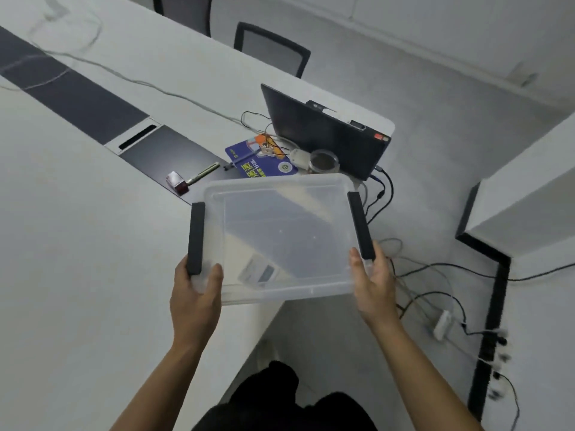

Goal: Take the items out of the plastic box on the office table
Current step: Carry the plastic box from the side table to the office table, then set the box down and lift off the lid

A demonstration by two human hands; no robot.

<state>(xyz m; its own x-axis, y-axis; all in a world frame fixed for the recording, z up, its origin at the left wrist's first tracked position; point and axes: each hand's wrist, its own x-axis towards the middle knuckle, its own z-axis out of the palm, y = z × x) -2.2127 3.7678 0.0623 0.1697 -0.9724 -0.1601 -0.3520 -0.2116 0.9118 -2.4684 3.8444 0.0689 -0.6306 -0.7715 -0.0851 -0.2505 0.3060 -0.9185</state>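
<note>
Head view, only one available. Plastic box [281, 237] sits in frame centre, held off the office table [77, 244] over its lower-right corner, partly hanging past the edge above the floor. Left hand [196, 293] wraps the near-left corner, thumb inside the rim, fingers just under the black latch [196, 239]. Right hand [371, 284] clamps the near-right corner the same way, below the other latch [361, 225]. Both grips closed on the box, nothing else held.

Box looks empty: clear bottom, only a label [256, 272] visible through the plastic near the lower-left of the tub; can't tell which face it's stuck to. Items lie on the table just beyond the far rim, upper centre: hammer [189, 178], blue card [264, 163], round jar [323, 160], small wired part [269, 147], all in front of the laptop [323, 135].

Judgement: unloading looks done; current step is handling the empty box. Next move needs a clear patch of table and a level set-down with both hands, avoiding the items.

Orientation: opening faces up toward camera, far rim tipped slightly. Long axis runs roughly left-right in frame, latches on the short ends.
</note>
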